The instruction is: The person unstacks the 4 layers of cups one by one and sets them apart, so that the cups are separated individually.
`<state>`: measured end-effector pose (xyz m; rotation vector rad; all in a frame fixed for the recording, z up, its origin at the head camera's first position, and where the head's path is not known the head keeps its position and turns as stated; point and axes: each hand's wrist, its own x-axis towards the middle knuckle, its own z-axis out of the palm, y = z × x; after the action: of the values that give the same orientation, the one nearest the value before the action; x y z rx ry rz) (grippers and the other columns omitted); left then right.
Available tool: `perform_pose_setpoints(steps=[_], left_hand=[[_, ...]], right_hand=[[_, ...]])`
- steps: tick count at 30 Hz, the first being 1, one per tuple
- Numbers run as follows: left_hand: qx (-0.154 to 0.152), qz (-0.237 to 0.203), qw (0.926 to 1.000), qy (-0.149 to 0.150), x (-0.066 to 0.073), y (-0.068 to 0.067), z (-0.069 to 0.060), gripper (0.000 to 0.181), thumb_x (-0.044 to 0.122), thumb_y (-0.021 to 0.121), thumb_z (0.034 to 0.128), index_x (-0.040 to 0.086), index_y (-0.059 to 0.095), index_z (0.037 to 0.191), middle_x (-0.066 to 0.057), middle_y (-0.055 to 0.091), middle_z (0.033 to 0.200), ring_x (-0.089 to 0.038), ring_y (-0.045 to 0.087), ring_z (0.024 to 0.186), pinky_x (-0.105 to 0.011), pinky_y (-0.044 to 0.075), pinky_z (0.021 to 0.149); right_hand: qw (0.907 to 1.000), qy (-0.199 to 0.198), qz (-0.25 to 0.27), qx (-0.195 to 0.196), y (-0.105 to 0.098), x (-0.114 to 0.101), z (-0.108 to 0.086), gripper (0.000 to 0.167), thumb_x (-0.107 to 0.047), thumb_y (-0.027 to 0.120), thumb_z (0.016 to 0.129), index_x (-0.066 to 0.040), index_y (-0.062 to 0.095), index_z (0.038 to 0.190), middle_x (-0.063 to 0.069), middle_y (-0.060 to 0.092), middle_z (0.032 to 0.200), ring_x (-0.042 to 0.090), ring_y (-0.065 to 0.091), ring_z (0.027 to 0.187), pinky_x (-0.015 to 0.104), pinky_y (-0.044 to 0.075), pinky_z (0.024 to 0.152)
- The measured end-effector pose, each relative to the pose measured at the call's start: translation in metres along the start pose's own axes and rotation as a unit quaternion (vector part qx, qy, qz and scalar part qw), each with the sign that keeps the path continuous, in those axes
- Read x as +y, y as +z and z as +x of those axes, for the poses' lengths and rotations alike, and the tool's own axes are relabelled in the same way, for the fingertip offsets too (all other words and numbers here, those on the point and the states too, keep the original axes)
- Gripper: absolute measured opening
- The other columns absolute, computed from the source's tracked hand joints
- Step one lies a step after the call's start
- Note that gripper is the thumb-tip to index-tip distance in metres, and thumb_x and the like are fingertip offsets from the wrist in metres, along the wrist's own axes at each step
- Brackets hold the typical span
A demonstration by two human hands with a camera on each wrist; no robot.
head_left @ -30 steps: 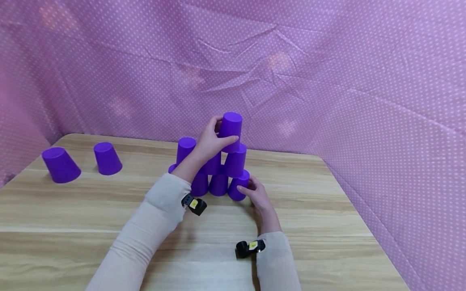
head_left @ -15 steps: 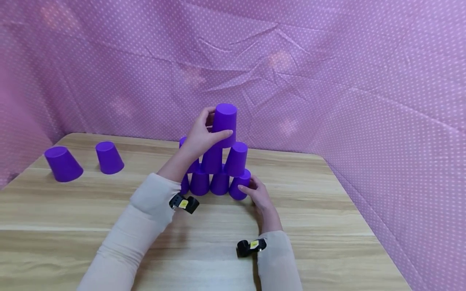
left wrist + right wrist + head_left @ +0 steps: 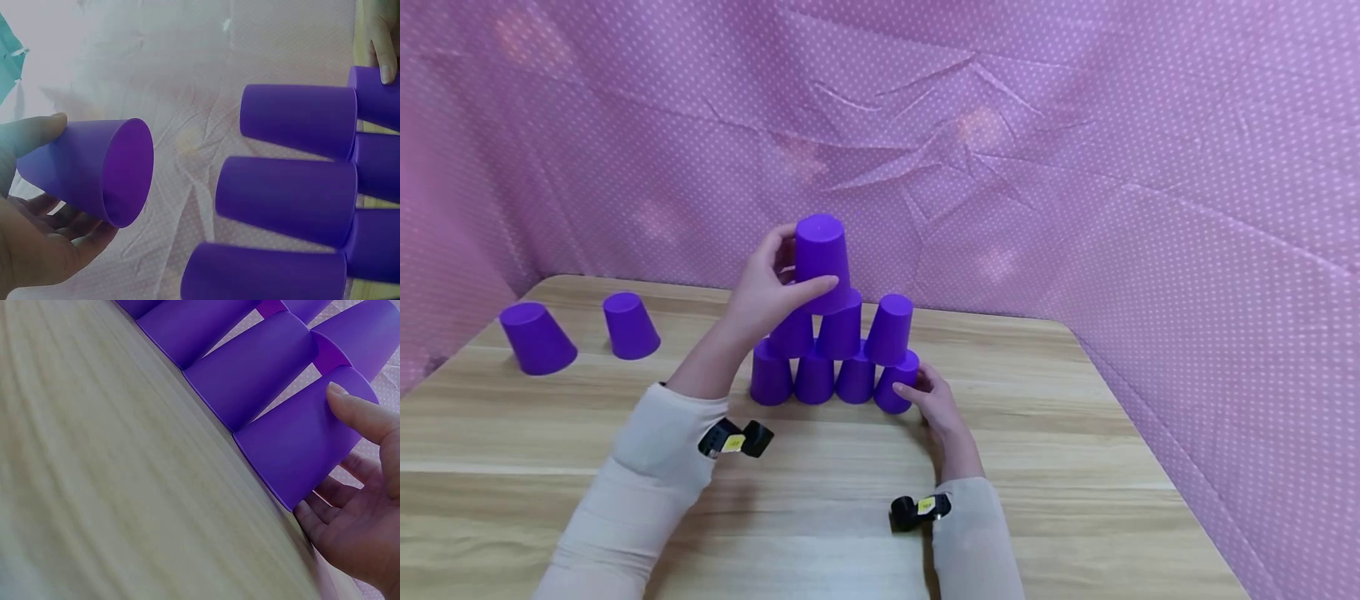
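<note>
- The left hand [image 3: 763, 292] pinches an inverted, tapered purple plastic cup [image 3: 821, 258] between thumb and fingers, above and apart from a row of three matching cups [image 3: 841, 329].
- The right hand [image 3: 937, 407] holds the right-end purple cup [image 3: 891, 390] of the four-cup bottom row [image 3: 815, 380] between thumb and fingers.
- Two inverted purple cups [image 3: 631, 327] stand on the pale wood-grain table [image 3: 1075, 492], left of the rows.

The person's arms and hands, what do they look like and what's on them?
The left sleeve and right sleeve are off-white. At each wrist sits a small black camera with a yellow label. The left hand and right hand are bare, without gloves.
</note>
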<state>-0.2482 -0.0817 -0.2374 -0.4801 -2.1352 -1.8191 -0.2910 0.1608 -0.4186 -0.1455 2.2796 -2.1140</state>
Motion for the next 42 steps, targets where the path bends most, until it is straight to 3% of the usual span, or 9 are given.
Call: perform_pose_setpoints(steps=[6, 12, 19, 30, 36, 42], left_hand=[[0.003, 0.025, 0.9996, -0.012, -0.008, -0.015, -0.015, 0.065, 0.017, 0.071, 0.0719, 0.005, 0.035, 0.125, -0.013, 0.046, 0.113, -0.024, 0.045, 0.104, -0.036, 0.036, 0.09], [0.025, 0.025, 0.9994, -0.004, -0.017, -0.029, -0.024, 0.065, 0.015, 0.07, 0.0725, 0.003, 0.034, 0.125, -0.015, 0.046, 0.113, -0.026, 0.044, 0.104, -0.038, 0.036, 0.09], [0.022, 0.037, 0.999, -0.005, -0.025, -0.046, -0.035, 0.066, 0.016, 0.069, 0.074, 0.002, 0.032, 0.127, -0.016, 0.044, 0.115, -0.028, 0.042, 0.106, -0.041, 0.035, 0.091], [0.051, 0.077, 0.9945, -0.05, -0.049, -0.08, -0.041, 0.069, 0.02, 0.066, 0.0768, 0.0, 0.026, 0.129, -0.021, 0.039, 0.121, -0.031, 0.038, 0.111, -0.044, 0.031, 0.093], [0.084, 0.069, 0.9923, -0.058, -0.071, -0.09, -0.041, 0.063, 0.015, 0.066, 0.0769, 0.0, 0.03, 0.126, -0.017, 0.044, 0.116, -0.02, 0.043, 0.104, -0.042, 0.034, 0.091], [0.112, 0.057, 0.9913, -0.042, -0.093, -0.092, -0.038, 0.06, 0.008, 0.067, 0.0748, -0.002, 0.034, 0.124, 0.0, 0.048, 0.103, -0.005, 0.045, 0.093, -0.037, 0.037, 0.088]], right_hand=[[1.0, 0.009, 0.0, 0.004, 0.0, 0.001, -0.003, 0.048, -0.011, 0.068, 0.073, -0.006, 0.049, 0.117, 0.012, 0.053, 0.107, 0.025, 0.047, 0.101, 0.04, 0.032, 0.092], [1.0, 0.001, 0.002, 0.001, 0.001, 0.002, -0.003, 0.048, -0.011, 0.067, 0.074, -0.004, 0.049, 0.118, 0.013, 0.053, 0.107, 0.025, 0.047, 0.101, 0.039, 0.033, 0.091], [0.9999, 0.006, 0.006, 0.009, 0.001, 0.001, -0.003, 0.049, -0.011, 0.067, 0.073, -0.005, 0.049, 0.118, 0.012, 0.053, 0.107, 0.024, 0.047, 0.1, 0.038, 0.033, 0.091], [0.9999, -0.003, 0.012, 0.003, 0.002, 0.0, 0.001, 0.048, -0.011, 0.067, 0.074, -0.005, 0.049, 0.118, 0.012, 0.053, 0.106, 0.024, 0.047, 0.099, 0.038, 0.034, 0.09], [0.9999, 0.0, 0.012, 0.004, 0.003, 0.0, 0.0, 0.048, -0.009, 0.067, 0.074, -0.005, 0.049, 0.118, 0.012, 0.053, 0.107, 0.024, 0.047, 0.1, 0.037, 0.034, 0.09], [0.9999, -0.001, 0.012, 0.002, 0.002, 0.0, 0.0, 0.048, -0.009, 0.067, 0.073, -0.005, 0.049, 0.118, 0.012, 0.053, 0.106, 0.024, 0.048, 0.1, 0.038, 0.033, 0.091]])
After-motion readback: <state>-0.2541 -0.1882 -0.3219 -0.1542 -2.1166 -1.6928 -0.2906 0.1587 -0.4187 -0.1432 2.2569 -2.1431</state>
